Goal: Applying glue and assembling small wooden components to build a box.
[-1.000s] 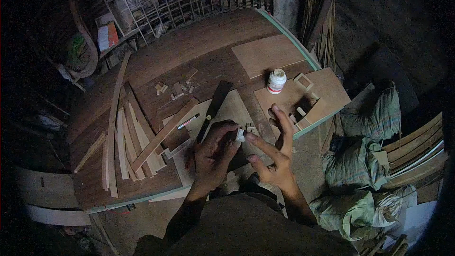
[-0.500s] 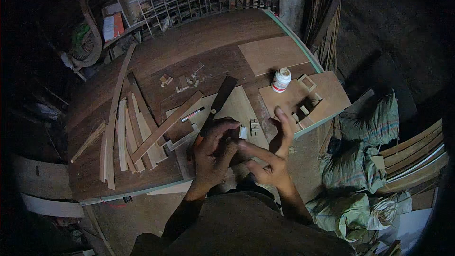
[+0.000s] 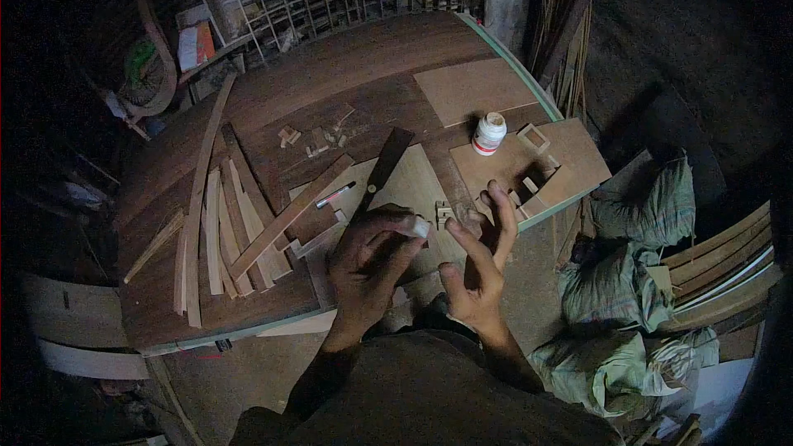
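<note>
Here, a whitish block [image 3: 420, 229] in a pinch of the left hand [image 3: 360, 272], right hand [image 3: 479, 285] empty, loosely spread

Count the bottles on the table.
1: the white bottle stands on a brown board at the right end of the table, beyond the right hand. That hand and the left hand may hide others.

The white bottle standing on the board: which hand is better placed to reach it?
Probably the right hand: it is nearer the white bottle, its fingers are spread and it appears empty. The left hand is farther off and pinches a small pale piece.
</note>
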